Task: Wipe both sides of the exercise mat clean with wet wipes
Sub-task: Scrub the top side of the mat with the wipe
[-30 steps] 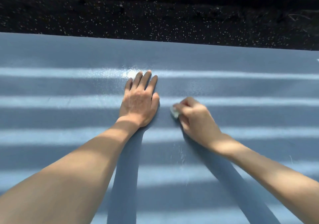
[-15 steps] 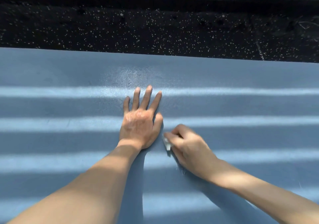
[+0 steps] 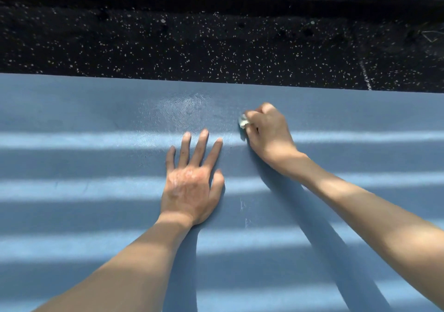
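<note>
Farther up the flat blue foam exercise mat point(image 3: 72, 167), whose long axis runs left to right, the right hand point(image 3: 269, 131) has moved beyond the spread, pressing left hand point(image 3: 189, 186), pinching a crumpled white wet wipe point(image 3: 243, 121) against the mat near its far edge.

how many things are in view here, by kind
hands: 2 (left hand, right hand)
wipe: 1
mat: 1
total: 4
</note>
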Motion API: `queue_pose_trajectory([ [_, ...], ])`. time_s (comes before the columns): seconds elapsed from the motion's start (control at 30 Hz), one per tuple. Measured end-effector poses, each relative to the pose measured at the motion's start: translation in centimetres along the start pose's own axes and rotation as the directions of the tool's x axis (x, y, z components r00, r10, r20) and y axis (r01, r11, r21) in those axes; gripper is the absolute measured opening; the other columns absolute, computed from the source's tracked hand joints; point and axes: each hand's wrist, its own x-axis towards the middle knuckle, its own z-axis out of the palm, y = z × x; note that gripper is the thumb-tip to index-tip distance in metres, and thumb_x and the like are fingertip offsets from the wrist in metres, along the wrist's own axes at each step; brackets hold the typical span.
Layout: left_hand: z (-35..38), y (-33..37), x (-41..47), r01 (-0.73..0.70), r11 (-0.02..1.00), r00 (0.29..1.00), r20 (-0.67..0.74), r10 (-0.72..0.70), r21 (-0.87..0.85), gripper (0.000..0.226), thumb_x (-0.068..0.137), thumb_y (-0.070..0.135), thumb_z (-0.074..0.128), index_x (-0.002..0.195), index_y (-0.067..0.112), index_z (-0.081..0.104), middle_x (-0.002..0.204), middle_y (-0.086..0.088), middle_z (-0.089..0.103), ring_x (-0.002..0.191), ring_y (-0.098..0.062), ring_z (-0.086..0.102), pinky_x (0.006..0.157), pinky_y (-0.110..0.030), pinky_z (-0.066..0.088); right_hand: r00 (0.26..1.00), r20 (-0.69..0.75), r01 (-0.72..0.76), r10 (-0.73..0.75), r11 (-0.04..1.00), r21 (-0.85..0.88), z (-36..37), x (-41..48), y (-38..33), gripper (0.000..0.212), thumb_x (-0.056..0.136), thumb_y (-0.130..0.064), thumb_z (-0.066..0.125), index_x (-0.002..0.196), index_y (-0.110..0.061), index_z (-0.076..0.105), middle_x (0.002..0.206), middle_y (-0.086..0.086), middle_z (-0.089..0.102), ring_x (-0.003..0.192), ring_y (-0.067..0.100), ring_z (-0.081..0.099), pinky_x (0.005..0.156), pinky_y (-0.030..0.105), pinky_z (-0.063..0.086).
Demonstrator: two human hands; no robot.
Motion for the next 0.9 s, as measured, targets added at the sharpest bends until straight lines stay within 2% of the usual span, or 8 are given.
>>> queue_pose_trajectory([
  [0.13, -0.1, 0.0, 0.2, -0.005, 1.0, 1.0, 0.012, 0.005, 0.02, 0.062, 0.086, 0.035, 0.035, 0.146, 0.021, 0.047, 0.157, -0.007, 0.037, 0.142, -0.038, 0.033, 0.111, -0.058, 0.025, 0.942, 0.201, 0.252, -0.268, 0.962, 0.102, 0.5, -4.7, -1.7, 0.03, 0.09, -0.021, 0.039, 0.088, -0.006, 0.064, 0.083, 0.011, 0.05, 0.069, 0.031, 0.056, 0.062, 0.035, 0.05],
  [0.3, -0.2, 0.0, 0.1, -0.004, 1.0, 1.0, 0.021, 0.003, 0.024, 0.062, 0.087, 0.036, 0.035, 0.145, 0.021, 0.048, 0.156, -0.007, 0.037, 0.143, -0.037, 0.032, 0.111, -0.057, 0.025, 1.0, -0.011, 0.018, -0.018, 1.0, -0.01, -0.3, 3.6, 0.0, 0.019, 0.089, -0.005, 0.051, 0.09, -0.004, 0.07, 0.089, 0.014, 0.054, 0.081, 0.033, 0.058, 0.067, 0.028, 0.04],
  [0.47, -0.2, 0.0, 0.2, -0.002, 1.0, 1.0, 0.023, 0.002, 0.031, 0.062, 0.087, 0.036, 0.035, 0.145, 0.021, 0.048, 0.156, -0.007, 0.038, 0.142, -0.038, 0.033, 0.111, -0.058, 0.027, 0.967, 0.174, 0.187, -0.187, 0.982, 0.02, 0.5, -1.5, -0.8, 0.03, 0.093, -0.013, 0.042, 0.105, 0.0, 0.066, 0.098, 0.017, 0.054, 0.085, 0.027, 0.054, 0.071, 0.029, 0.039],
  [0.53, -0.2, 0.1, 0.1, -0.006, 0.999, 1.0, 0.02, 0.005, 0.033, 0.062, 0.086, 0.036, 0.035, 0.145, 0.02, 0.048, 0.156, -0.007, 0.038, 0.142, -0.038, 0.034, 0.111, -0.058, 0.027, 0.993, 0.085, 0.088, -0.086, 0.996, -0.01, -0.1, 2.6, -0.1, 0.023, 0.089, -0.007, 0.046, 0.092, -0.002, 0.069, 0.092, 0.015, 0.054, 0.08, 0.03, 0.056, 0.067, 0.027, 0.037],
  [0.6, -0.2, 0.0, 0.1, -0.007, 1.0, 1.0, 0.018, 0.006, 0.027, 0.062, 0.086, 0.036, 0.034, 0.145, 0.02, 0.048, 0.156, -0.007, 0.038, 0.142, -0.038, 0.033, 0.111, -0.058, 0.025, 0.999, -0.047, -0.007, 0.011, 0.996, 0.084, -0.5, 6.1, 0.6, 0.022, 0.086, -0.006, 0.046, 0.084, -0.003, 0.068, 0.085, 0.004, 0.049, 0.073, 0.018, 0.053, 0.062, 0.024, 0.033],
  [0.67, -0.1, 0.0, 0.2, -0.008, 0.999, 1.0, 0.019, 0.008, 0.033, 0.062, 0.086, 0.036, 0.034, 0.145, 0.02, 0.048, 0.156, -0.007, 0.038, 0.142, -0.038, 0.033, 0.111, -0.057, 0.024, 0.997, -0.079, 0.03, -0.025, 0.998, 0.056, -0.1, 5.9, 0.6, 0.021, 0.085, -0.003, 0.046, 0.08, -0.004, 0.066, 0.083, -0.002, 0.044, 0.069, 0.012, 0.046, 0.061, 0.023, 0.032],
  [0.77, -0.1, 0.0, 0.1, -0.005, 1.0, 1.0, 0.024, 0.004, 0.027, 0.062, 0.086, 0.036, 0.035, 0.145, 0.021, 0.047, 0.156, -0.007, 0.037, 0.143, -0.037, 0.032, 0.111, -0.058, 0.024, 0.989, 0.007, 0.149, -0.149, 0.988, 0.047, 0.4, 3.7, 0.8, 0.021, 0.085, 0.001, 0.048, 0.082, -0.005, 0.068, 0.086, 0.002, 0.044, 0.071, 0.017, 0.046, 0.064, 0.023, 0.034],
  [0.9, -0.1, -0.1, 0.0, -0.006, 1.0, 1.0, 0.016, 0.005, 0.031, 0.062, 0.086, 0.036, 0.035, 0.146, 0.021, 0.046, 0.156, -0.006, 0.037, 0.142, -0.037, 0.032, 0.111, -0.057, 0.023, 0.993, -0.041, -0.104, 0.106, 0.993, 0.05, -0.8, 8.1, 1.7, 0.026, 0.087, -0.001, 0.042, 0.085, -0.004, 0.068, 0.091, 0.004, 0.044, 0.08, 0.019, 0.046, 0.059, 0.024, 0.025],
])
